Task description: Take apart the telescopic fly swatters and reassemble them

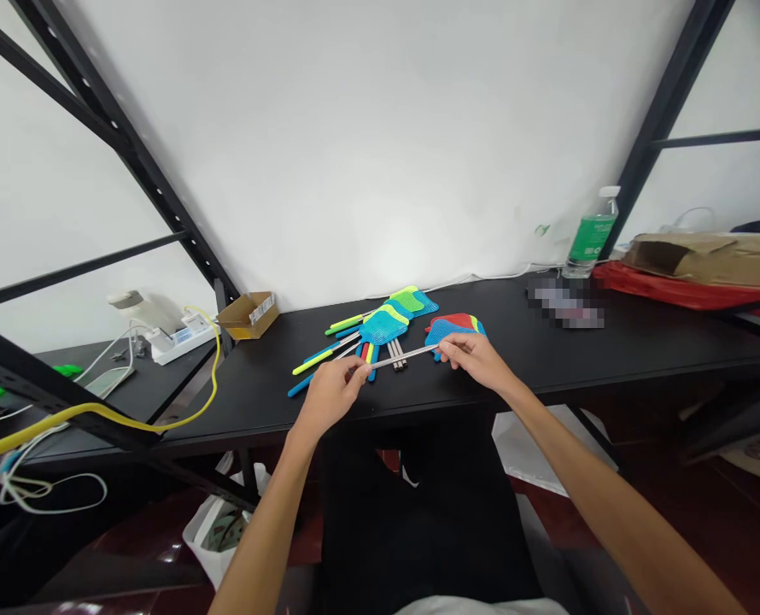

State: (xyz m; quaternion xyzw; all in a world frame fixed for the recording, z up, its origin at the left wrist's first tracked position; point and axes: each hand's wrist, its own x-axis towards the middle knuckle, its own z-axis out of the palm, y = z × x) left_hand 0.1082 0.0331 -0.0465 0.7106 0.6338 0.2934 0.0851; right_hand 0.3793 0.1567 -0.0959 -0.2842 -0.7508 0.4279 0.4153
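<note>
A thin silvery metal rod (404,356) is stretched between my two hands, just above the front part of the black table. My left hand (336,391) pinches its left end. At the right end, my right hand (476,357) closes thumb and fingers around it. Behind the rod lies a pile of fly swatters with blue mesh heads (383,325), others green and yellow. Their coloured handles (312,363) point left. Red and blue swatter heads (453,323) lie beside my right hand, partly covered by it. Several short metal rods (395,352) rest on the table between the two groups.
An open cardboard box (249,316) stands at the back left, near a white power strip (181,340) and a yellow cable (213,384). A bottle with a green label (591,235) stands back right, beside flattened cardboard (713,259). Black shelf posts (162,192) rise on both sides.
</note>
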